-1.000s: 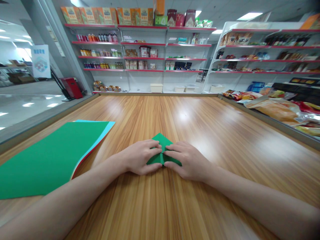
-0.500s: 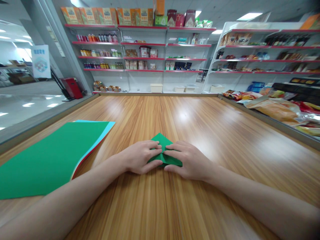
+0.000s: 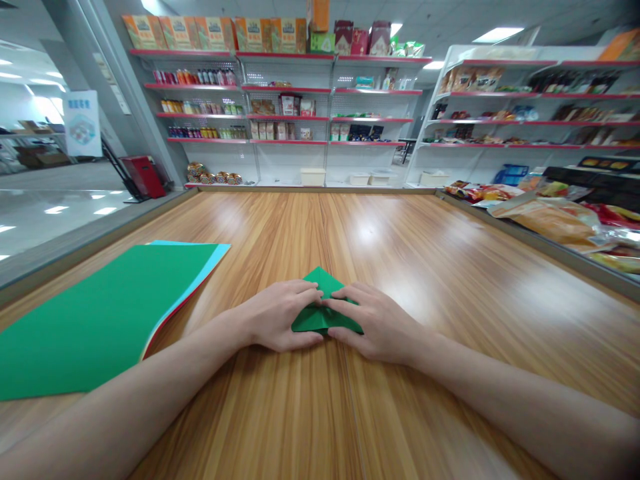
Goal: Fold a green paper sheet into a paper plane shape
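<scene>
Two hands, fingers parted, touching folded paper

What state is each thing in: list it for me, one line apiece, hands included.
Green paper, folded and creased, on the table, partly covered
Left hand, fingers on the green paper, thumb spread apart from them
Right hand, fingers on the green paper, thumb spread apart from them
Stacked sheets, green on top, blue and red edges showing
Back shelves, partly filled
Ceiling light, upper right, lit
</scene>
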### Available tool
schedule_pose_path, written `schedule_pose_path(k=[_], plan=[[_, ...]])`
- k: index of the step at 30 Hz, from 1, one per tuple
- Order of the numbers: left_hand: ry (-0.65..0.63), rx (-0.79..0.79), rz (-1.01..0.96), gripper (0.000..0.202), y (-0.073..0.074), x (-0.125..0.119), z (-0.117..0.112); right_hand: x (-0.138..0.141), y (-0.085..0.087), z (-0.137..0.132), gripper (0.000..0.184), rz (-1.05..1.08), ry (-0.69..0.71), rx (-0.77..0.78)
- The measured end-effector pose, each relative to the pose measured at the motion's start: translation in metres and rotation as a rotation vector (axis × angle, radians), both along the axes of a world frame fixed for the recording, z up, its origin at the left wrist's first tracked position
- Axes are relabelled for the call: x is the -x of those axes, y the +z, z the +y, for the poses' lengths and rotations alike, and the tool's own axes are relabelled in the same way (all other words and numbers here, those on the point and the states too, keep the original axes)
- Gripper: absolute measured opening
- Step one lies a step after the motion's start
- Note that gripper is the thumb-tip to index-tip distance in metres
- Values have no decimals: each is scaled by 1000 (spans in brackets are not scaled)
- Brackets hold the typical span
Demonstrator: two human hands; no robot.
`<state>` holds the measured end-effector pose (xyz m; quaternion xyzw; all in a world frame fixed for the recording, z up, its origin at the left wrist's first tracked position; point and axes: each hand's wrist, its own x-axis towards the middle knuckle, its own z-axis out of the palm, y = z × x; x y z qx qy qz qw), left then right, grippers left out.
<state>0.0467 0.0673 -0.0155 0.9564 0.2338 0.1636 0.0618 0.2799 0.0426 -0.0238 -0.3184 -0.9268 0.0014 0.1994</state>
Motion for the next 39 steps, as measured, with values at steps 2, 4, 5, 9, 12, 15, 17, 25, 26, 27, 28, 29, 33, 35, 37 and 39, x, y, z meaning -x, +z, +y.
schedule_pose_path(k=[2, 4, 5, 9, 12, 15, 17, 25, 26, 27, 28, 29, 33, 35, 37, 39], plan=[[-10, 15, -10, 40, 2, -1, -1, 0, 0, 0, 39, 3, 1, 1], [-30, 23, -36, 35, 4, -2, -2, 0, 0, 0, 39, 5, 1, 9], [-40, 25, -47, 33, 5, -2, -2, 0, 0, 0, 39, 5, -1, 15], [-55, 41, -60, 30, 6, -1, 0, 0, 1, 0, 37, -2, -9, 28], [-46, 65, -58, 32, 4, 1, 3, 0, 1, 0, 35, 12, -9, 29], [-47, 89, -61, 31, 1, 3, 5, 0, 0, 1, 32, 33, -10, 23], [-62, 92, -76, 29, 0, 4, 5, 0, 0, 1, 31, 34, -14, 17], [-109, 99, -71, 29, 6, 3, 6, 0, 0, 2, 30, 7, -18, 1], [-100, 98, -41, 32, 9, 5, 6, -1, -1, 3, 30, 12, -16, -6], [-94, 99, -3, 36, 12, 7, 6, -1, -1, 3, 30, 22, -15, -14], [-91, 100, 39, 41, 16, 9, 6, -1, -2, 3, 30, 34, -16, -21], [-88, 100, 82, 46, 19, 12, 6, -2, -2, 4, 30, 47, -18, -28], [-34, 98, 203, 56, 33, 23, 4, -2, -4, 4, 28, 81, -30, -39], [0, 99, 236, 58, 37, 25, 3, -1, -4, 4, 28, 82, -36, -41], [2, 109, 256, 61, 38, 26, 3, -1, -5, 5, 28, 81, -41, -46], [-26, 135, 269, 64, 39, 24, 3, -1, -6, 5, 28, 81, -39, -50]])
